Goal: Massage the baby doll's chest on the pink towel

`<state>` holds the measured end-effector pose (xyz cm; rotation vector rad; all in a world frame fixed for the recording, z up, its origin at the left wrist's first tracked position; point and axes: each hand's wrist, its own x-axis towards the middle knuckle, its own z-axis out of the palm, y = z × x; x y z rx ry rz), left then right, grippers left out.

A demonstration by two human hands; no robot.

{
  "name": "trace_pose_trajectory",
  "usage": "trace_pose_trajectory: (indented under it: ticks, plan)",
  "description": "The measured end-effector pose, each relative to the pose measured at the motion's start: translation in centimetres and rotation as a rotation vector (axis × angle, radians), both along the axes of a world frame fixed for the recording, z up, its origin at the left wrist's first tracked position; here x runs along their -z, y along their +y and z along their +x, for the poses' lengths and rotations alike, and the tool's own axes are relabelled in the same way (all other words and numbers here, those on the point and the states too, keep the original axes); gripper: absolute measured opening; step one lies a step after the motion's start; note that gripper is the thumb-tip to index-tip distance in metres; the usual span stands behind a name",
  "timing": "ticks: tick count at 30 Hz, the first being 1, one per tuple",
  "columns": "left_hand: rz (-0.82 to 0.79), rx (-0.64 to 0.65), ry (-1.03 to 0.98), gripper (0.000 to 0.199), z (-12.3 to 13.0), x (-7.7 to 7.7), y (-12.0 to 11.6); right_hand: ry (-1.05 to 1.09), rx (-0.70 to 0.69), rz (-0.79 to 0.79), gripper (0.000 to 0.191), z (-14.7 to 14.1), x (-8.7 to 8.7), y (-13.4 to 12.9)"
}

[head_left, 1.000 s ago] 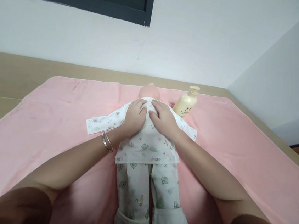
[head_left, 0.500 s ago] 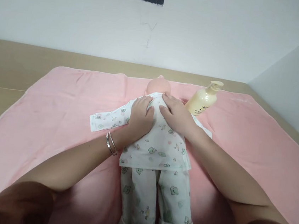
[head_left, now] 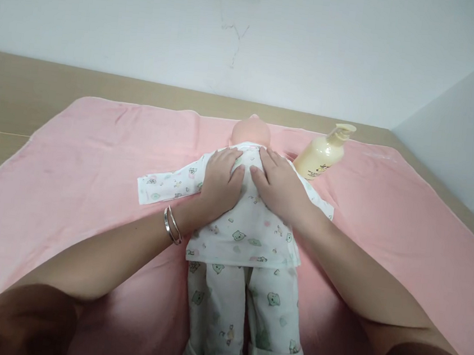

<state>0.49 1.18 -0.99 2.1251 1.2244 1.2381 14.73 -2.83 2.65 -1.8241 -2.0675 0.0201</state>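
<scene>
A baby doll [head_left: 248,229] in a white printed top and trousers lies on a pink blanket [head_left: 108,147], its head [head_left: 251,131] at the far end. Whether it lies face up or face down I cannot tell for sure. My left hand [head_left: 222,181] rests flat on the left side of its upper torso, fingers pointing to the shoulder. On the right side of the upper torso lies my right hand [head_left: 281,185], fingers outstretched and thumb apart. Neither hand holds anything. The doll's left-hand sleeve [head_left: 168,187] stretches out sideways over the blanket.
A pale yellow pump bottle [head_left: 322,155] leans to the right beyond my right hand, close to the doll's shoulder. The blanket covers much of a wooden table [head_left: 18,86]. A white wall [head_left: 151,27] rises behind it.
The view has shifted slightly, so the whole scene sits a little higher and further left. Both hands stay on the doll's upper torso, with hardly any movement over it.
</scene>
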Motion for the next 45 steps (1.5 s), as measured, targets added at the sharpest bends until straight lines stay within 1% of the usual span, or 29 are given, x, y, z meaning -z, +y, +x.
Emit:
trace_pose_trajectory:
  ticks: [2,4,6,8,11,13,15,17,21,25,28,31,34,37,39,41,45]
  plan:
    - [0.013,-0.002,0.009,0.037,0.0,0.1,0.2,-0.073,-0.01,0.032,0.057,-1.4,0.2,-1.7]
    - [0.023,-0.002,0.024,0.037,-0.1,0.0,0.3,-0.113,-0.08,0.065,0.057,-2.7,0.4,-3.4]
    - [0.033,0.002,0.051,0.038,-0.1,-0.1,0.3,-0.088,-0.131,0.076,0.057,-3.3,0.5,-4.0]
    - [0.054,0.009,0.104,0.038,0.0,-0.4,0.1,-0.011,-0.13,0.07,0.055,-2.7,0.5,-3.2]
    - [0.069,-0.009,0.211,0.04,0.2,-1.0,-0.5,0.096,-0.052,0.059,0.052,-1.1,0.4,-0.9]
    - [0.047,-0.023,0.238,0.04,0.3,-1.4,-0.8,0.095,0.001,0.052,0.051,-0.7,0.3,-0.2]
    - [0.007,-0.017,0.204,0.037,0.4,-1.9,-0.8,0.038,0.014,0.048,0.053,-1.0,0.3,-0.5]
    - [-0.035,0.002,0.139,0.033,0.4,-2.3,-0.7,-0.018,0.001,0.051,0.055,-1.8,0.3,-1.5]
    - [-0.1,0.057,0.042,0.035,0.4,-2.8,-0.3,-0.032,-0.021,0.04,0.062,-2.8,0.3,-3.1]
    - [-0.129,0.074,-0.012,0.037,0.3,-2.7,-0.2,-0.001,-0.035,0.007,0.072,-2.5,0.2,-3.0]
    - [-0.097,0.071,-0.031,0.036,0.2,-2.2,-0.3,0.03,-0.051,-0.038,0.074,-2.3,-0.2,-2.9]
    - [-0.038,0.046,0.01,0.037,0.2,-1.6,-0.4,0.099,-0.045,-0.09,0.07,-2.1,-0.6,-2.7]
    - [0.01,0.021,0.094,0.04,0.2,-1.1,-0.8,0.183,-0.03,-0.136,0.063,-1.2,-0.8,-1.5]
    - [0.026,0.004,0.188,0.044,0.2,-1.0,-1.4,0.198,0.035,-0.119,0.063,0.2,-0.4,0.3]
    - [0.004,-0.014,0.244,0.047,0.2,-1.2,-1.4,0.167,0.086,-0.105,0.066,0.7,0.0,1.0]
    - [-0.044,-0.02,0.282,0.05,0.1,-1.5,-0.9,0.117,0.102,-0.102,0.066,0.5,0.2,0.6]
    - [-0.136,0.025,0.301,0.05,-0.2,-1.9,0.8,-0.002,0.063,-0.048,0.064,-1.0,-0.1,-1.8]
